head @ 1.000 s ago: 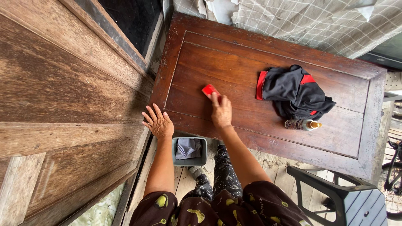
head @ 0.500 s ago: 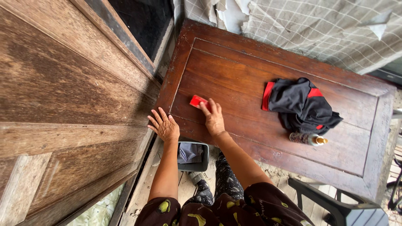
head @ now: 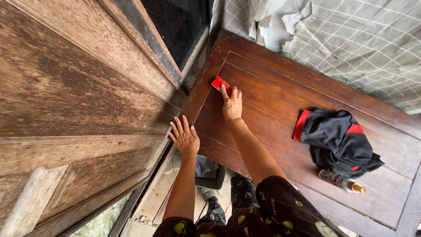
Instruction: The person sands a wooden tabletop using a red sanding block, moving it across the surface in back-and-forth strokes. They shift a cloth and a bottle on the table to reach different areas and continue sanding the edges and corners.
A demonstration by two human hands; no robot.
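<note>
My right hand (head: 231, 104) presses a small red rectangular pad (head: 220, 83) flat against a dark brown wooden panel door (head: 272, 101) lying horizontally. The pad sits near the panel's far left corner, with my fingertips on its near edge. My left hand (head: 184, 136) rests with fingers spread on the left edge of the same door, holding nothing.
A black and red garment (head: 340, 140) lies crumpled on the right part of the door, with a small bottle (head: 342, 181) beside it. A weathered wooden wall (head: 66, 96) rises on the left. Checked fabric (head: 351, 39) hangs behind. A dark container (head: 209, 172) sits on the floor below.
My right hand has slid the red pad away from me and leftwards across the panel, toward its far left corner. My left hand stays on the door's edge.
</note>
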